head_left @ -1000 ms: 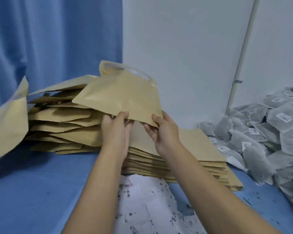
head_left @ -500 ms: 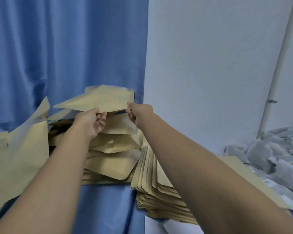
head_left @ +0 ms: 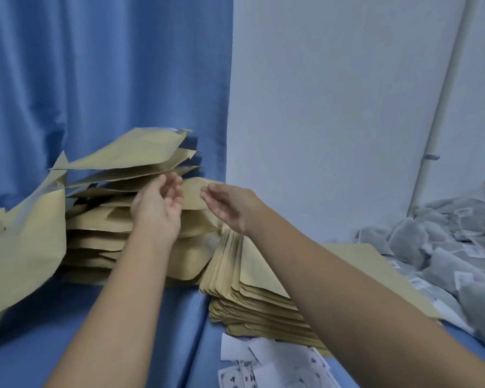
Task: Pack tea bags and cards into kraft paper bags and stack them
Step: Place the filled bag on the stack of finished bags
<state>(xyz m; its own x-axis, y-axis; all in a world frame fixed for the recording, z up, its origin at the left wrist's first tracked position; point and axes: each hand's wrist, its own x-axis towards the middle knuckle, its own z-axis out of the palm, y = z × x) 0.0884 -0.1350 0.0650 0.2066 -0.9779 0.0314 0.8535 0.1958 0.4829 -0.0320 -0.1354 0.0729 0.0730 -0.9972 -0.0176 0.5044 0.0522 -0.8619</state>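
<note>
Both hands hang loose in front of the pile (head_left: pixel 101 225) of packed bags at the back left. The left hand (head_left: pixel 158 208) has its fingers relaxed and slightly curled and holds nothing. The right hand (head_left: pixel 230 205), just beside it, is likewise slack and empty. The top bag (head_left: pixel 135 152) lies tilted on the pile, its far corner sticking up toward the curtain (head_left: pixel 95 79). Stacking looks done for this bag, but the pile is ragged, with bags splayed at odd angles. A flat press on top to square it would lessen the risk of a slide. The next round calls for reaching to the flat bags (head_left: pixel 252 278) stacked under the right forearm and taking only the top one. After that comes one of the tea bags (head_left: pixel 443 247) heaped at right and one of the cards (head_left: pixel 263 365) scattered on the cloth (head_left: pixel 123 331) in front.
</note>
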